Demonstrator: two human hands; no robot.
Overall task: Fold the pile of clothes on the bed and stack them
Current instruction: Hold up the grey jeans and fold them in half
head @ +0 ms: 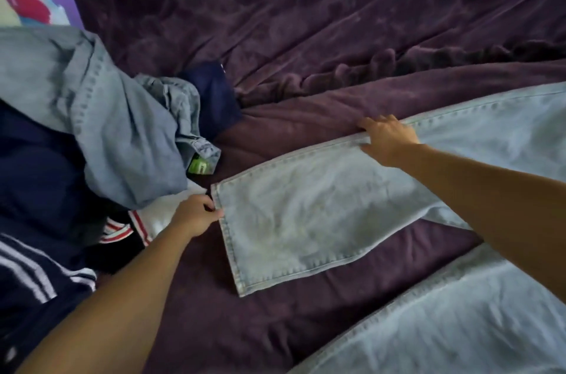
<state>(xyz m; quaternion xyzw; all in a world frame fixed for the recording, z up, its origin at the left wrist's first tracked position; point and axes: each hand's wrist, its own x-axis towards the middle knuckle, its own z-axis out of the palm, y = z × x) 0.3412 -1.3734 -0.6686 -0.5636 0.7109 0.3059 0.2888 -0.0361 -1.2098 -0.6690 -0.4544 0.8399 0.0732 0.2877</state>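
Now, hands (197, 215) (389, 140) gripping jeans (306, 214), pile (92, 116) beside

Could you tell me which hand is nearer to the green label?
Left. The left hand pinches the jeans just below the green label; the right hand grips them farther right.

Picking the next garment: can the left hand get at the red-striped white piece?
Probably yes: the red-striped piece lies partly uncovered beside the left hand, which must first release the jeans hem.
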